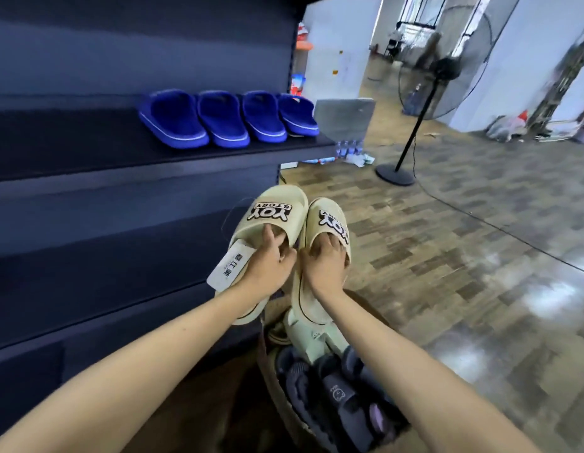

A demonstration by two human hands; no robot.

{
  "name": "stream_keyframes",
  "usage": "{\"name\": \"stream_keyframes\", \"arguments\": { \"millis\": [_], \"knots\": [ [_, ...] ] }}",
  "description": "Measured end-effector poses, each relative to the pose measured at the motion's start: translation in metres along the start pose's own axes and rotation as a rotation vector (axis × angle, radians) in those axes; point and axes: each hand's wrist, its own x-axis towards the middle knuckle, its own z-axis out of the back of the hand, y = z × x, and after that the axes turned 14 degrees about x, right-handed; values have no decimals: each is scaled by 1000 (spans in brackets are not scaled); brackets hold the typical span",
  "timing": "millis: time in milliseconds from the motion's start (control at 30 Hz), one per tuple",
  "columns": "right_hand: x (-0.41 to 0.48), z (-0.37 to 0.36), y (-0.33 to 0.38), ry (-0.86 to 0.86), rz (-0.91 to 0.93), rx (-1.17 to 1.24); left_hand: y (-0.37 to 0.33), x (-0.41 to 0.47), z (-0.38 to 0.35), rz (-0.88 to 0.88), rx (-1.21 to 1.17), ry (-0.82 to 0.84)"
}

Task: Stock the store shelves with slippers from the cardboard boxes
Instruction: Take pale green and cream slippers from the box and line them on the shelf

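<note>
My left hand (270, 260) grips a cream slipper (277, 204) with a black "TOY STORY" patch, its fingers tucked under the strap. A white paper tag (229, 266) hangs off that slipper. My right hand (325, 261) grips the matching cream slipper (326, 217) the same way. Both slippers are held side by side in the air, toes pointing away, above a cardboard box (277, 380) that holds several dark and pale green slippers (336, 387). Several blue slippers (228, 117) stand in a row on a dark shelf (87, 145) up on the left.
Two lower dark shelves (104, 256) run along the left, with nothing on them in view. A standing fan (447, 70) with a round base (395, 174) stands on the wood-pattern floor ahead right. Water bottles (349, 148) sit beyond the shelf end.
</note>
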Motion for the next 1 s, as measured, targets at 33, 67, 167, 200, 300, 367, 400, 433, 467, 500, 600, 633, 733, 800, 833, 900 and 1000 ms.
{"name": "stream_keyframes", "arguments": {
  "millis": [33, 67, 167, 200, 300, 367, 400, 433, 467, 500, 600, 633, 733, 800, 833, 900, 1000],
  "knots": [
    [-3, -5, 11, 47, 38, -14, 5, -6, 11, -25, 60, -44],
    [-6, -9, 22, 100, 76, -17, 9, -14, 21, -58, 123, -86],
    [-19, -15, 53, 229, 206, -8, 18, -37, 47, -76, 308, -267],
    [-25, -14, 62, 272, 242, -26, 19, -46, 53, -48, 343, -334],
    [-45, -13, 87, 356, 289, -60, 19, -63, 75, -10, 382, -416],
    [-56, -16, 99, 384, 298, -66, 23, -69, 93, 31, 388, -430],
    [-60, -19, 105, 396, 305, -62, 26, -71, 102, 48, 399, -440],
    [-62, -22, 113, 404, 317, -58, 29, -73, 113, 59, 414, -440],
    [-63, -26, 121, 408, 331, -64, 32, -74, 124, 65, 426, -436],
    [-63, -31, 130, 406, 348, -79, 37, -73, 136, 56, 431, -441],
    [-58, -52, 161, 389, 419, -107, 54, -64, 174, 52, 430, -441],
    [-54, -60, 173, 378, 439, -104, 61, -58, 188, 44, 426, -441],
    [-35, -92, 208, 359, 519, -110, 80, -43, 230, 26, 436, -476],
    [-23, -116, 233, 368, 576, -124, 93, -32, 257, 46, 472, -529],
    [-20, -127, 244, 381, 592, -138, 99, -27, 270, 64, 500, -536],
    [-15, -151, 261, 400, 599, -164, 109, -11, 295, 107, 544, -503],
    [-1, -183, 279, 409, 562, -172, 126, 16, 326, 144, 546, -413]
  ]
}}
